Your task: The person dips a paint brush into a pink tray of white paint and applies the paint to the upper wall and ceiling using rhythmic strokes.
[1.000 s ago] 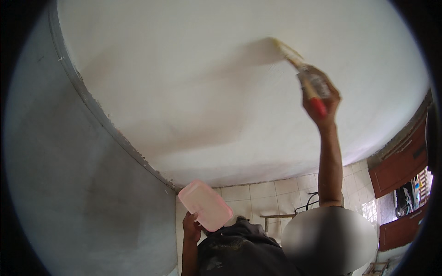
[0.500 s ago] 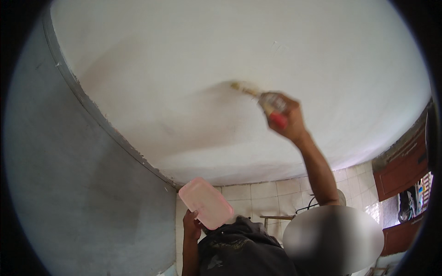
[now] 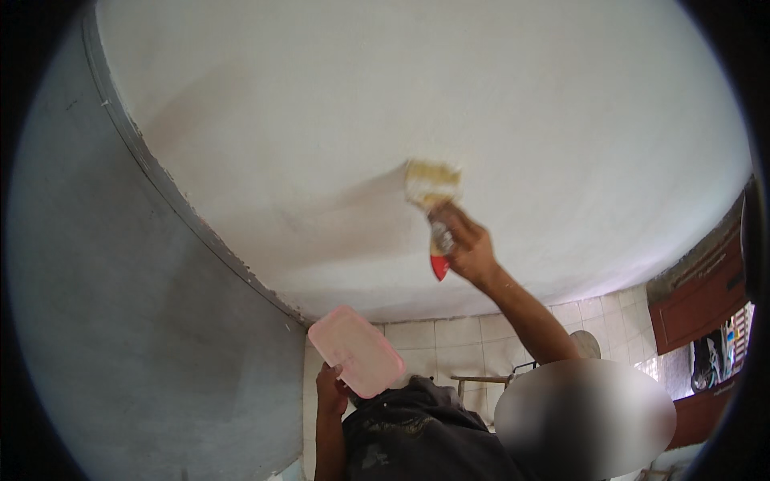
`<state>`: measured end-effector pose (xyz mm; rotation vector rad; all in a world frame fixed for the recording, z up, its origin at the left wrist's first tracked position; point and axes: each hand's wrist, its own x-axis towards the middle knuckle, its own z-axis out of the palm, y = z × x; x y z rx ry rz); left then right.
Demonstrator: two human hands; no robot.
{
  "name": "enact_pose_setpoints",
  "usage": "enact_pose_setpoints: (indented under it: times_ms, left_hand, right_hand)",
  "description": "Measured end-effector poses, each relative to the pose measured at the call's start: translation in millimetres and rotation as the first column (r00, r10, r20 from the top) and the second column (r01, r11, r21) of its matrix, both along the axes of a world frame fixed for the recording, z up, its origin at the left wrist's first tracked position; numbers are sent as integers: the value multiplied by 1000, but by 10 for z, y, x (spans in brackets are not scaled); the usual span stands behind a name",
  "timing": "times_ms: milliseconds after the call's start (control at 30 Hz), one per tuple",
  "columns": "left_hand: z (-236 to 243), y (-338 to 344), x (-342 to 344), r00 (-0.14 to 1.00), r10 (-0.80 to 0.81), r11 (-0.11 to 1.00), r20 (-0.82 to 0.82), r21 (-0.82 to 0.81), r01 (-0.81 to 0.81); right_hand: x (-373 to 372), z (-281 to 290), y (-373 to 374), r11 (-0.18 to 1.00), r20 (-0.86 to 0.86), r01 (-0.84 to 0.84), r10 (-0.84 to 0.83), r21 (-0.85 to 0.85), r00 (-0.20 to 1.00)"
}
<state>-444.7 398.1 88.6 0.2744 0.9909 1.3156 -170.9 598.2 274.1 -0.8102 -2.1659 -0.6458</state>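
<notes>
My right hand (image 3: pixel 464 243) is closed around the handle of a wide paintbrush (image 3: pixel 434 181), which has a red handle end and pale yellow bristles. The broad side of the brush shows, and its bristles are at the white wall (image 3: pixel 321 120); whether they touch it, I cannot tell. Down at the lower left, my left hand (image 3: pixel 332 386) grips the edge of a shallow pink plastic tray (image 3: pixel 358 353), holding it tilted in front of my dark, paint-stained clothing. What the tray's pale inside holds is not clear.
A grey wall (image 3: pixel 160 321) meets the white one along a rough grey strip at the left. Pale floor tiles (image 3: pixel 457 331) lie below. A wooden-topped stool or ladder part (image 3: pixel 478 378) stands near my body. Brown doors (image 3: pixel 698 297) frame an opening at the right.
My right hand has moved left and downward, and the brush has turned from edge-on to showing its broad face. The left hand and the tray have hardly moved.
</notes>
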Motion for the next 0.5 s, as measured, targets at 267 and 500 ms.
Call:
enact_pose_setpoints:
  times_ms: [267,500]
  left_hand:
    - [-68,-25,-71,999,-29,999,20,-28,29]
    - [-19,-19,-29,999,-32,999,-2,17,32]
  right_hand:
    - [83,474,-134,959,-220,-72,10,-273,975]
    - [379,1609,-110,957,-296,142,-63,254,953]
